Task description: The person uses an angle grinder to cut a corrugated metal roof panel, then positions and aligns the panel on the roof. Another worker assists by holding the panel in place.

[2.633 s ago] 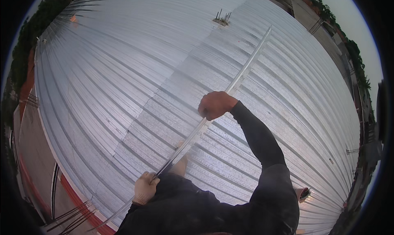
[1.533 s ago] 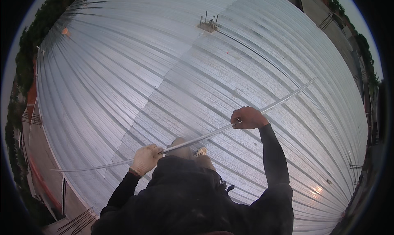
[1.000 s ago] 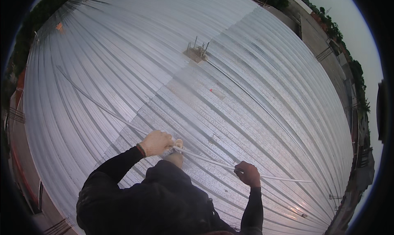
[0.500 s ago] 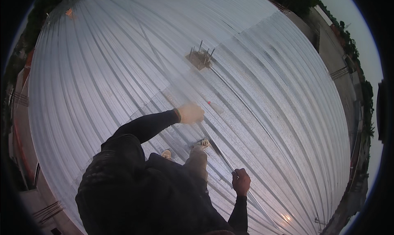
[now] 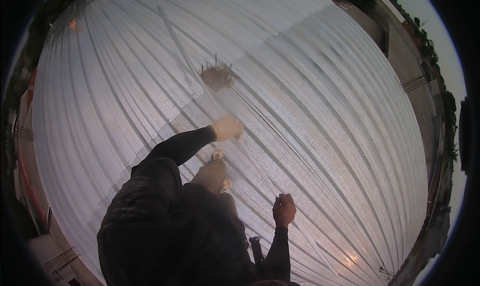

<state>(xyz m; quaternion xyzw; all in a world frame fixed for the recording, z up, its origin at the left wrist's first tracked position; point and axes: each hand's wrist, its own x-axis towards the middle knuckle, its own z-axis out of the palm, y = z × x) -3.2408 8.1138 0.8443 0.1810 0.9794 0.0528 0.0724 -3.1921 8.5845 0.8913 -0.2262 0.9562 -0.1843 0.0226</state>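
Observation:
A long, thin, pale metal strip (image 5: 177,40) runs slantwise across the view, from the upper left to the lower right. My left hand (image 5: 227,128), in a pale work glove, is closed around its middle. Farther down its length, my bare right hand (image 5: 284,210) grips the strip with bent fingers. Both hands hold it above a ribbed sheet-metal roof (image 5: 320,116). Below my left hand, one of my shoes (image 5: 217,154) stands on the metal.
Upright bars stick out of a rough brown opening (image 5: 216,77) in the roof ahead. A black handle (image 5: 256,248) shows at my waist. Concrete ledges with protruding bars (image 5: 416,83) lie beyond the roof's right edge. One sheet overlaps another along a seam (image 5: 189,105).
I have stepped along the roof, and my feet have changed places. The strip has moved with both hands slightly to the left. The opening with bars now appears farther left.

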